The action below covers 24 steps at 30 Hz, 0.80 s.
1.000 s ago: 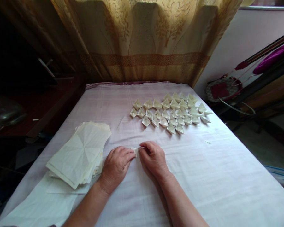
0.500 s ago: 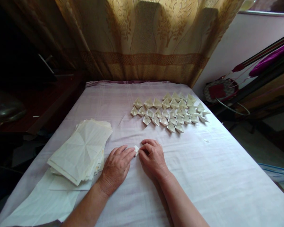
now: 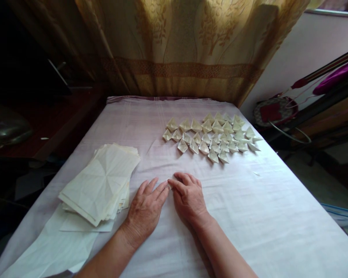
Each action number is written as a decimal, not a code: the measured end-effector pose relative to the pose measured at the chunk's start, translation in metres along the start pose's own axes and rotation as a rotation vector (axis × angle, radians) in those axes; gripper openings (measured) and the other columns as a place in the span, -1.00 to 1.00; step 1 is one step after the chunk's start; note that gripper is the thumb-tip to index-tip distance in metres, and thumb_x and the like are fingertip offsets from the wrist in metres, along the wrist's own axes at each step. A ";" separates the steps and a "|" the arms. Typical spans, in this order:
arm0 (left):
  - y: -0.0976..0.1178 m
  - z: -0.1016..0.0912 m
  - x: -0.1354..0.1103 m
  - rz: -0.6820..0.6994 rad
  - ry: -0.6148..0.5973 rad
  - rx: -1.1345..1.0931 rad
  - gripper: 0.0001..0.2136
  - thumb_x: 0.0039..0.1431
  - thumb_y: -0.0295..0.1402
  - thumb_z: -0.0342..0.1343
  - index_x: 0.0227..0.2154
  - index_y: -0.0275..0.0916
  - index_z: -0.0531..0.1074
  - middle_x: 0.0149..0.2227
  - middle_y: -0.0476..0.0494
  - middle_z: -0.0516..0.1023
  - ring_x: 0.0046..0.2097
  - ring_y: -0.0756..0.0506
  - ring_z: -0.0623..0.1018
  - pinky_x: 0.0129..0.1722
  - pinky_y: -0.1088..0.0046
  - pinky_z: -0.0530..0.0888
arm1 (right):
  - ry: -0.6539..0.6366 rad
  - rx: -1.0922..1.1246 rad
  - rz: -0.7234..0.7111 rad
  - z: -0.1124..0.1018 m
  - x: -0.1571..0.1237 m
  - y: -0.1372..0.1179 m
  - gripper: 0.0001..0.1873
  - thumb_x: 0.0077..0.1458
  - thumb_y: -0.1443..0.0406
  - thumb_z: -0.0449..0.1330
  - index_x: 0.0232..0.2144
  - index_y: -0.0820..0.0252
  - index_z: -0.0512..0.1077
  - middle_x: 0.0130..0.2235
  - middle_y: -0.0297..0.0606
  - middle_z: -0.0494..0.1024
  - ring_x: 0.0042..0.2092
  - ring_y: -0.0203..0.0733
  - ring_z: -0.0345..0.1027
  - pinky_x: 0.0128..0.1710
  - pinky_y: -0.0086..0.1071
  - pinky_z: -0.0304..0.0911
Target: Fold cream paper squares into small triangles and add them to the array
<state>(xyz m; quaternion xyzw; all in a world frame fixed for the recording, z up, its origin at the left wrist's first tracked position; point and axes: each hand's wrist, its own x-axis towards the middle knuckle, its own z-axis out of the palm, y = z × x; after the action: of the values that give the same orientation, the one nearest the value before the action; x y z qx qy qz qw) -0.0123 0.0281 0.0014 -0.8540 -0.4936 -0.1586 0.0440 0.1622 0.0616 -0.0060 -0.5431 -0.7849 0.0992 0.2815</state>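
My left hand (image 3: 146, 210) lies flat on the white cloth (image 3: 258, 220) with its fingers stretched out, fingertips against a small folded paper piece (image 3: 169, 180). My right hand (image 3: 190, 197) is right beside it, fingers pressed together over the same piece, which is almost hidden beneath them. A stack of creased cream paper sheets (image 3: 101, 183) sits just left of my left hand. Farther back on the cloth lie several small folded paper shapes (image 3: 211, 137) set in rows.
A larger pale sheet (image 3: 52, 247) lies under the stack at the near left. A gold patterned curtain (image 3: 176, 50) hangs behind the table. Dark wooden furniture (image 3: 60, 119) stands left; a round red-and-grey object (image 3: 274, 112) and poles stand right.
Both hands have lowered and flattened onto the cloth. The small paper piece, pinched between the fingertips before, now lies pressed under them and is nearly hidden.
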 end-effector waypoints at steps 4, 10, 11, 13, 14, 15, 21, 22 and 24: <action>0.003 0.004 -0.002 0.005 0.031 0.031 -0.57 0.20 -0.61 -0.06 0.05 -0.16 0.48 0.08 -0.07 0.56 0.18 -0.19 0.42 0.22 0.18 0.25 | -0.047 -0.030 -0.021 -0.003 0.003 0.002 -0.63 0.17 0.41 0.15 -0.07 -0.12 0.55 -0.02 -0.23 0.54 0.01 -0.07 0.31 -0.05 -0.19 0.14; 0.004 0.007 -0.004 -0.001 0.070 0.055 -0.57 0.20 -0.61 -0.07 0.04 -0.17 0.49 0.06 -0.08 0.57 0.13 -0.18 0.45 0.20 0.20 0.27 | -0.086 0.020 -0.067 -0.006 0.006 0.011 -0.63 0.19 0.42 0.12 -0.04 -0.05 0.53 -0.03 -0.21 0.52 0.01 -0.11 0.31 -0.03 -0.21 0.11; 0.004 0.007 -0.004 0.002 0.082 0.056 -0.58 0.20 -0.61 -0.07 0.03 -0.17 0.49 0.05 -0.08 0.57 0.13 -0.18 0.45 0.20 0.20 0.27 | -0.092 0.014 -0.072 -0.006 0.005 0.011 -0.63 0.20 0.42 0.12 -0.02 -0.05 0.52 -0.02 -0.20 0.51 0.01 -0.10 0.31 -0.04 -0.21 0.11; 0.004 0.008 -0.004 0.006 0.108 0.061 -0.60 0.21 -0.60 -0.06 0.00 -0.17 0.51 0.05 -0.08 0.58 0.13 -0.19 0.45 0.20 0.22 0.26 | -0.104 -0.032 -0.079 -0.007 0.005 0.009 -0.64 0.21 0.40 0.13 0.00 -0.06 0.50 -0.01 -0.21 0.51 0.00 -0.09 0.30 -0.05 -0.21 0.10; 0.004 0.008 -0.004 0.005 0.120 0.066 -0.61 0.21 -0.60 -0.06 -0.01 -0.18 0.52 0.05 -0.08 0.57 0.13 -0.19 0.45 0.20 0.22 0.26 | -0.111 -0.071 -0.085 -0.007 0.005 0.007 -0.65 0.22 0.38 0.14 -0.01 -0.07 0.50 -0.01 -0.20 0.50 0.00 -0.08 0.30 -0.06 -0.21 0.10; 0.004 0.009 -0.004 0.004 0.132 0.070 -0.62 0.21 -0.59 -0.06 -0.02 -0.18 0.52 0.06 -0.09 0.57 0.14 -0.20 0.44 0.18 0.23 0.27 | -0.122 -0.115 -0.100 -0.008 0.007 0.005 -0.68 0.23 0.36 0.15 -0.01 -0.06 0.50 -0.01 -0.20 0.50 -0.01 -0.07 0.30 -0.07 -0.20 0.09; 0.006 0.010 -0.003 0.005 0.116 0.110 -0.64 0.23 -0.56 -0.04 -0.01 -0.18 0.51 0.05 -0.12 0.57 0.10 -0.18 0.46 0.14 0.25 0.30 | -0.352 -0.314 -0.379 -0.022 0.029 0.001 -0.84 0.24 0.35 0.16 -0.16 0.20 0.51 -0.18 -0.15 0.53 -0.12 -0.08 0.31 -0.08 -0.21 0.10; 0.006 0.009 -0.003 0.006 0.100 0.120 -0.65 0.23 -0.55 -0.04 -0.01 -0.17 0.51 0.05 -0.11 0.57 0.10 -0.18 0.46 0.15 0.26 0.30 | -0.396 -0.307 -0.414 -0.024 0.032 0.004 -0.84 0.24 0.34 0.16 -0.15 0.21 0.51 -0.17 -0.14 0.53 -0.11 -0.08 0.31 -0.08 -0.22 0.10; 0.005 0.008 -0.002 0.016 0.073 0.135 -0.65 0.23 -0.55 -0.03 -0.02 -0.17 0.52 0.06 -0.10 0.57 0.10 -0.17 0.46 0.14 0.26 0.30 | -0.419 -0.251 -0.419 -0.027 0.032 0.010 -0.78 0.26 0.30 0.15 -0.07 0.17 0.49 -0.09 -0.15 0.53 -0.07 -0.10 0.31 -0.07 -0.23 0.11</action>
<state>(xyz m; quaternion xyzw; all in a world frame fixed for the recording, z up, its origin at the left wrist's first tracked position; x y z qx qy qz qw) -0.0069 0.0258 -0.0066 -0.8465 -0.4945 -0.1557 0.1209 0.1769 0.0903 0.0225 -0.3679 -0.9266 0.0512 0.0590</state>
